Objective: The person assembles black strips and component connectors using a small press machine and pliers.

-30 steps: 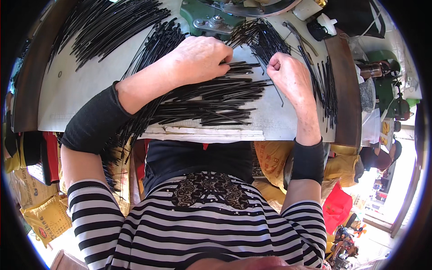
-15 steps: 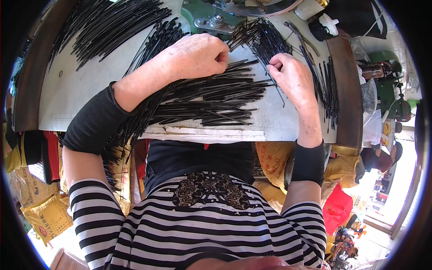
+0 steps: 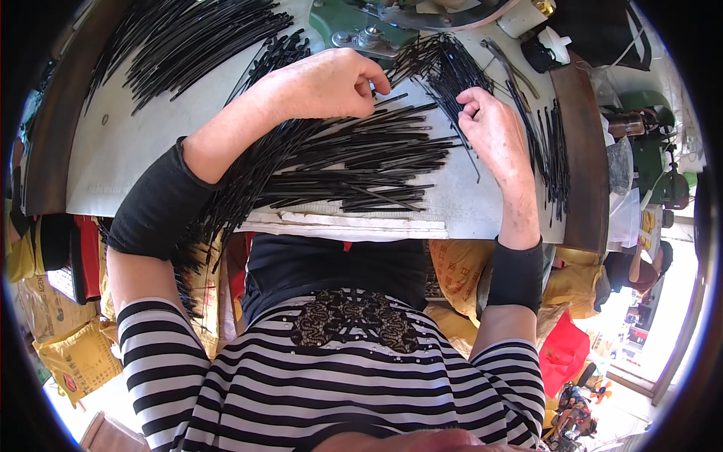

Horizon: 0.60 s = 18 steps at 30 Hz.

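Observation:
Above the right end of a pile of thin black strips (image 3: 361,162), my left hand (image 3: 339,84) has its fingers curled. Something dark shows by its fingertips, too small to name. My right hand (image 3: 489,128) is closed in a pinch, beside a loose heap of black strips (image 3: 452,64) beyond it; what its fingertips hold, if anything, is hidden. Just ahead of my left hand stands a green machine base (image 3: 324,22) with metal bolts. More black strips pass under my left forearm and hang over the table's near edge.
A large bundle of black strips (image 3: 203,45) lies at the far left of the pale table (image 3: 105,158). Pliers (image 3: 512,68) and a short row of strips (image 3: 556,158) are at the right. Wooden boards (image 3: 586,166) edge both sides. Yellow sacks (image 3: 79,361) stand below.
My left hand has shifted slightly, and its index finger has lifted away from the curled fingers. My right hand has moved a little to the right. The piles look the same.

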Tool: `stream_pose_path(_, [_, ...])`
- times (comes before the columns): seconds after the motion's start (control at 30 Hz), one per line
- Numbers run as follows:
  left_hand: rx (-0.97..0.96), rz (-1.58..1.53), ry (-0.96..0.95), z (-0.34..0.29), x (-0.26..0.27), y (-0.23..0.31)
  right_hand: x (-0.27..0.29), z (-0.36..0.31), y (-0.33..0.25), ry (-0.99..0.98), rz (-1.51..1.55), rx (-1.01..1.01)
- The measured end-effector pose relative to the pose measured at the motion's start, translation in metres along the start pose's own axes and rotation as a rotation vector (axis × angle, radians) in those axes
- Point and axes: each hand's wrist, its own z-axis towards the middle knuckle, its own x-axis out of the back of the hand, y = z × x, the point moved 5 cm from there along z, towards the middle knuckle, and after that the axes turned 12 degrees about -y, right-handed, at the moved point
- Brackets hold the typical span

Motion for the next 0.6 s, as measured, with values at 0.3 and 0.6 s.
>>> stream_pose_path(0.3, [0.112,-0.214,-0.06,-0.005,0.004,-0.017,0.015,-0.006,0.002,0.094,-0.015,0.022])
stream_pose_path(0.6, [0.082,-0.38,-0.028,-0.004,0.004,-0.025,0.014,0.024,-0.002,0.318,0.302,0.148])
